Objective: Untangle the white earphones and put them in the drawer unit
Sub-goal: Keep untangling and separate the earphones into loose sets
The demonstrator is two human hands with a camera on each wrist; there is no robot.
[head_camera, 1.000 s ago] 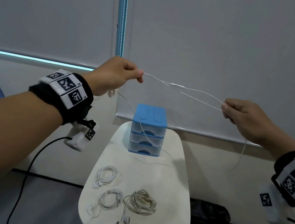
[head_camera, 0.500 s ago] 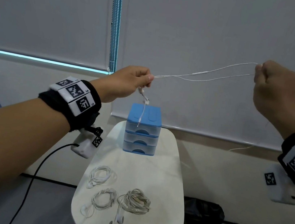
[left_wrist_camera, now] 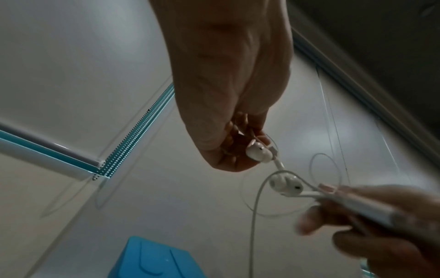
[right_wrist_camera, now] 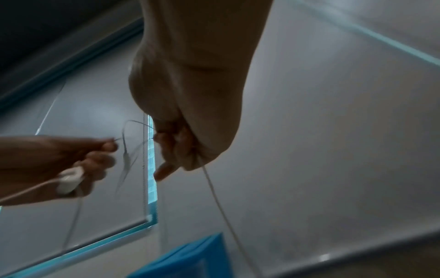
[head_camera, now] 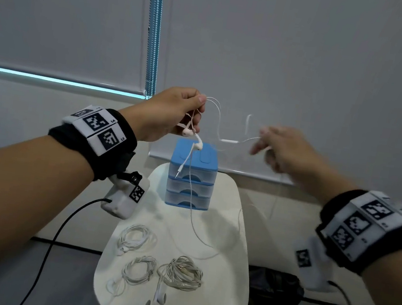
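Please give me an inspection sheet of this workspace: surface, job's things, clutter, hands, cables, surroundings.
Surface: small white table, rounded corners.
Job's things: white earphones held in the air above the table, with the jack hanging in front of the blue drawer unit; its drawers are closed.
Clutter: three coiled earphone sets on the near part of the table.
Hands: left hand pinches the cable near the earbuds; right hand is blurred, the cable runs through it.
Cables: black leads hang from both wrist cameras.
Surroundings: grey roller blinds, dark bag on the floor.
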